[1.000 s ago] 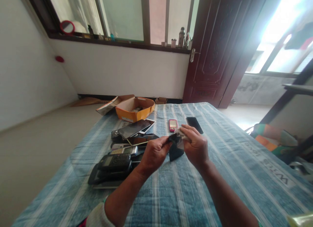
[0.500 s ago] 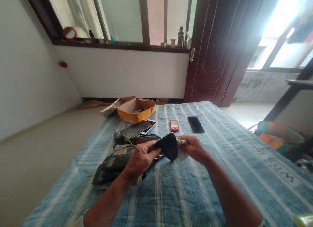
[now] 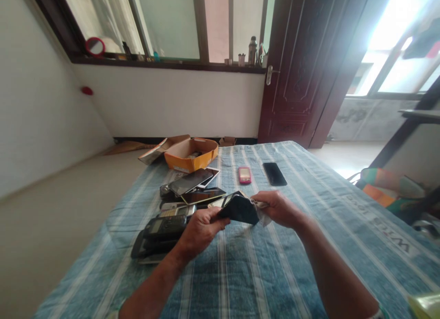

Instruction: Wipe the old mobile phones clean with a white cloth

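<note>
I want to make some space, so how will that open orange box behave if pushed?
The orange box looks like cardboard, so it's probably light for its size, with walls that may flex. Being low and wide, it should slide rather than tip, though the small items inside might shift.

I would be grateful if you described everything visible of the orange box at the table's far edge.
The orange box, seemingly cardboard, has brown inner walls and an open top. A brown panel leans outward at its left; whether it is attached is unclear. Some small dark items lie inside, too indistinct to name. The box sits upright on the blue striped cloth, and neither hand touches it.
</note>
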`<state>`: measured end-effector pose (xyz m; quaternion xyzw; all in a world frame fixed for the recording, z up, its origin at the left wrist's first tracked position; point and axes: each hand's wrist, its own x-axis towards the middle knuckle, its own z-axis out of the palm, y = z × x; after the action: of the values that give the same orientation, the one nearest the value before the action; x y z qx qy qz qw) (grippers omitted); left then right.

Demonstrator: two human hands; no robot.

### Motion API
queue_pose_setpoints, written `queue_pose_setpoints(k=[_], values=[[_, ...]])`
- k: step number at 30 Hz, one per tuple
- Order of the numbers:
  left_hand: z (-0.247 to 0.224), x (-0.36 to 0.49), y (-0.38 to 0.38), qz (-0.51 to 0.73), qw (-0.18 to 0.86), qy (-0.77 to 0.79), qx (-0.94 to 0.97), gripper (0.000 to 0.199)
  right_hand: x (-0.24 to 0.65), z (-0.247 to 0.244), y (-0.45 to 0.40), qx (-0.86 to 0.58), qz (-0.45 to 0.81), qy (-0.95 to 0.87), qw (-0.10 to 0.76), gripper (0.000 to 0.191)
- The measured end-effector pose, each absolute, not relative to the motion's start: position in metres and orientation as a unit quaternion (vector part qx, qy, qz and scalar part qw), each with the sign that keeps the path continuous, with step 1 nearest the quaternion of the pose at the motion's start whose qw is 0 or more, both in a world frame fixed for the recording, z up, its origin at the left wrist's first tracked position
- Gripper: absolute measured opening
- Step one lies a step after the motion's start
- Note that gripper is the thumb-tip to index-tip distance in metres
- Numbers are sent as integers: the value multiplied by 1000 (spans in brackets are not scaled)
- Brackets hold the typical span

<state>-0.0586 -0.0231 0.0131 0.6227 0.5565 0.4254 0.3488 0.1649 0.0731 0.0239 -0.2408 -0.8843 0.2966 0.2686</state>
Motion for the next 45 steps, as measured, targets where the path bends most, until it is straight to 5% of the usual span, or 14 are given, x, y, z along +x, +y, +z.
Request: queue_pose_setpoints(k=[12, 21, 30, 45], values=[[-7, -29, -18, 342, 198, 614, 683, 14, 180, 32, 63, -288, 98, -935, 181, 23], [-7, -32, -22, 374, 221, 591, 679, 20, 172, 23, 54, -275, 10, -951, 143, 27], [-11, -37, -20, 398, 263, 582, 659, 21, 165, 10, 44, -312, -47, -931, 182, 26], [-24, -29, -20, 442, 186, 595, 646, 19, 153, 3, 43, -320, -33, -915, 245, 26]])
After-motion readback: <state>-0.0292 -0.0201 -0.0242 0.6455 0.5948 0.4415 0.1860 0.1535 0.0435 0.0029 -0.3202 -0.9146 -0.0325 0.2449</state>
